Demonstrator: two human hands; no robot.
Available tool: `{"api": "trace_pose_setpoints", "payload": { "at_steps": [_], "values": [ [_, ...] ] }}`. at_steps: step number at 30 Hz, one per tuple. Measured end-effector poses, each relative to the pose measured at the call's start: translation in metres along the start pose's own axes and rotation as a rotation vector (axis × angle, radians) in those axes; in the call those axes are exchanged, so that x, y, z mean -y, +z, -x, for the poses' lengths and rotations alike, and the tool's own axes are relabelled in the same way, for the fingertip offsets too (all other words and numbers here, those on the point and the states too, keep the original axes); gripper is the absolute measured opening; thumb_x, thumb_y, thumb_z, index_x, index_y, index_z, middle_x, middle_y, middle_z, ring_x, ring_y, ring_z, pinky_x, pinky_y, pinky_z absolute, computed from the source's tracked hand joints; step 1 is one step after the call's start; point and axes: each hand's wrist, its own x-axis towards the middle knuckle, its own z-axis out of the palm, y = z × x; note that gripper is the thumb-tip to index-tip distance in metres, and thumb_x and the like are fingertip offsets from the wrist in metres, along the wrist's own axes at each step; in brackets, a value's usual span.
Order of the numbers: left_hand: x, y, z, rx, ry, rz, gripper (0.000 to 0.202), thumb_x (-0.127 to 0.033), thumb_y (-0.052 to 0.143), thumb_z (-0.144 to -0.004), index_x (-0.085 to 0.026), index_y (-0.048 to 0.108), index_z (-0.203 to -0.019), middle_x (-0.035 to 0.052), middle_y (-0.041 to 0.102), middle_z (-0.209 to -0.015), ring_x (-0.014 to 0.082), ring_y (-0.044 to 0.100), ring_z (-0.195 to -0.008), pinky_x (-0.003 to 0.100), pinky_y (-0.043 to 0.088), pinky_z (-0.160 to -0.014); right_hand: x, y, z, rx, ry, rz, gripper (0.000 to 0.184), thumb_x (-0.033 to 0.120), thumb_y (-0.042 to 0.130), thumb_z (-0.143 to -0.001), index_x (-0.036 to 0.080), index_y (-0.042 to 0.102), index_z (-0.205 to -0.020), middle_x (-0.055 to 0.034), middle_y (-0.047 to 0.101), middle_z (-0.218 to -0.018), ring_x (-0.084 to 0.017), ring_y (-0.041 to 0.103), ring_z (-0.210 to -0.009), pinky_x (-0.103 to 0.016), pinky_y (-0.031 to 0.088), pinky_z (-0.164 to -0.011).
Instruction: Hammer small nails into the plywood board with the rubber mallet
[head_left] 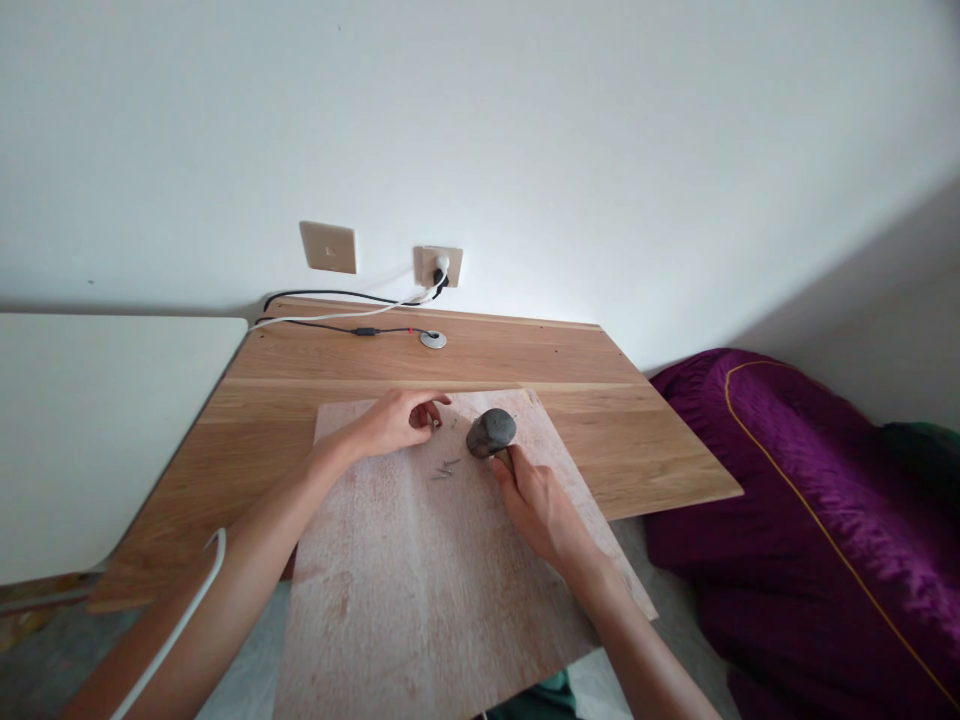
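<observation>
One white top [120,420] at far left, its edge against the wood-grain bench [622,440]. Next, a white cord [180,620] lying along your left forearm. Wall plate [328,248] above the bench's back edge, blank-looking; below it, black and white cables [337,313] running right.

Pale board [420,600] on the bench, overhanging the front edge toward you. Your left hand [405,420] is over its far part, fingers curled, gap narrow; small metal glint at the fingertips, too small to tell whether you grip a nail.

Socket [420,262] on the wall, two plugs in, one white, one black. Round grommet [433,341] below, set in the bench, thin cable reaching it. Loose nails [445,471] on the board, a small cluster between your hands, nearer the left.

Hammer [491,433] next: dark head above the board, contact unclear. Your right hand [544,500] is wrapped round its handle, close behind the head. Far right, purple cloth [750,520] with a yellow line, beside the bench.
</observation>
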Motion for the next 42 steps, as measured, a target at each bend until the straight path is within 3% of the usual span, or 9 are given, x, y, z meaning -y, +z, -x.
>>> {"api": "trace_pose_setpoints", "payload": {
  "at_steps": [42],
  "values": [
    [0.0005, 0.0021, -0.0017, 0.022, -0.002, 0.006, 0.047, -0.003, 0.062, -0.073, -0.017, 0.072, -0.118, -0.0005, 0.075, -0.082, 0.0147, 0.068, -0.07, 0.025, 0.049, -0.068, 0.0008, -0.0007, 0.0007, -0.017, -0.01, -0.061, 0.021, 0.031, 0.04, -0.11, 0.022, 0.059, -0.106, -0.0025, 0.066, -0.071, -0.022, 0.064, -0.063, -0.03, 0.03, -0.06]
  ]
}}
